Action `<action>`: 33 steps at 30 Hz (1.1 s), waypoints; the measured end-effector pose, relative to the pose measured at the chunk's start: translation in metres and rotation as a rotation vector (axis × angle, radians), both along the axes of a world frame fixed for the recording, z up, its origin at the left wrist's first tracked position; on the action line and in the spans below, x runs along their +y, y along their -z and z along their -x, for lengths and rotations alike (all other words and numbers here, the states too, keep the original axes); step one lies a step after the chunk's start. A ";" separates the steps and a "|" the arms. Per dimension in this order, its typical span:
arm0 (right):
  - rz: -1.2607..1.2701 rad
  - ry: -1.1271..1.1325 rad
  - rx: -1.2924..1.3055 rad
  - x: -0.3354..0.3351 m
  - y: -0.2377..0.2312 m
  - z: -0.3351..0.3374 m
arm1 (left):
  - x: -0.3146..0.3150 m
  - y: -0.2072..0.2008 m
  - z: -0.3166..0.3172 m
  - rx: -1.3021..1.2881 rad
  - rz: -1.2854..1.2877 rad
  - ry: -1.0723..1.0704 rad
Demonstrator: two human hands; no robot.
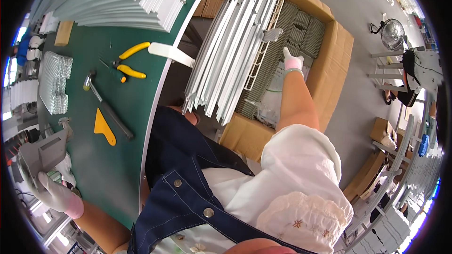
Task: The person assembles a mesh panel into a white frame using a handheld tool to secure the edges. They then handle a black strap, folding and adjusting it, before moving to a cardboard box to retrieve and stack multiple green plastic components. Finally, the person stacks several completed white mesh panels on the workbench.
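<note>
- Left hand (56, 196): at grey device (46, 153); grip I cannot tell
- Right hand (293, 61): at grey parts (310, 30) in carton (337, 61); grip unclear to me
- Risk, I judge: forearm (299, 101) brushing strips (235, 42), toppling them

Left: yellow-handled pliers (134, 51), a dark-handled hammer (116, 118) and a flat yellow scraper (103, 128) lie on a green tabletop (94, 171); far right, a round metal fan (392, 34).

Grey ribbed parts (297, 30) in carton (340, 49); grey device (46, 153) at table (96, 171) edge.
</note>
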State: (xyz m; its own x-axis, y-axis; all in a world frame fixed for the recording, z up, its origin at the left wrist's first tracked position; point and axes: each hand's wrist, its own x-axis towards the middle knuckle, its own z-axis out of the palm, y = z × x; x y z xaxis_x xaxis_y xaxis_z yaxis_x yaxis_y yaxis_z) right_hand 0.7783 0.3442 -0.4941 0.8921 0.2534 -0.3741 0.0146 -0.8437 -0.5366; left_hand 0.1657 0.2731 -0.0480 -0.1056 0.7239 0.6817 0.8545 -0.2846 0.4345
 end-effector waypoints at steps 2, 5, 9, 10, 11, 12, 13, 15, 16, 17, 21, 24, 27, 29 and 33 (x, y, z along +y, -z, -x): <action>0.010 -0.046 0.054 -0.004 0.005 -0.005 | 0.006 0.000 -0.006 0.008 -0.004 -0.013; -0.040 -0.047 -0.119 -0.015 0.010 -0.003 | 0.016 0.003 0.000 0.023 -0.008 -0.021; 0.177 -0.151 -0.292 -0.003 0.001 0.014 | 0.024 0.001 0.006 0.057 -0.029 -0.079; 0.267 -0.178 -0.278 0.005 -0.011 0.021 | 0.022 0.000 0.008 0.074 -0.030 -0.118; 0.321 -0.200 -0.158 0.012 -0.031 0.025 | 0.015 -0.003 0.020 -0.019 -0.031 -0.189; 0.368 -0.232 -0.033 0.015 -0.046 0.027 | 0.011 -0.016 0.065 0.241 0.001 -0.126; 0.384 -0.214 -0.031 0.009 -0.039 0.015 | 0.020 -0.022 0.078 0.240 0.019 -0.067; 0.276 -0.212 -0.003 0.001 -0.018 -0.005 | 0.039 -0.034 0.054 0.067 0.021 0.045; 0.229 -0.234 0.011 0.000 -0.023 0.007 | 0.032 -0.045 0.044 0.036 0.020 0.047; 0.209 -0.151 -0.070 -0.009 -0.038 0.017 | 0.045 -0.034 0.038 0.015 -0.101 0.143; -0.190 -0.110 -0.152 -0.056 -0.056 0.029 | 0.041 -0.065 0.023 0.068 -0.201 0.157; -0.656 -0.291 -0.257 -0.078 -0.087 0.046 | 0.046 -0.085 0.034 0.172 -0.376 0.136; -0.894 -0.633 -0.390 -0.073 -0.175 0.114 | 0.045 -0.082 0.014 0.025 -0.504 0.079; -1.173 -0.790 -0.347 -0.067 -0.199 0.147 | 0.064 -0.052 -0.008 -0.299 -0.599 0.303; -1.414 -1.030 0.123 -0.043 -0.258 0.245 | 0.069 0.045 -0.039 0.545 0.279 0.001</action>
State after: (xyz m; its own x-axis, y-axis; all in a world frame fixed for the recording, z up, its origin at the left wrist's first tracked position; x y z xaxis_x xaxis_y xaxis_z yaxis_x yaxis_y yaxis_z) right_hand 0.5334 0.3015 -0.2357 0.1583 0.8087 0.5666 0.1023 0.5573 -0.8240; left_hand 0.2043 0.3425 -0.0928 0.2057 0.8828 0.4223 0.9746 -0.2239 -0.0065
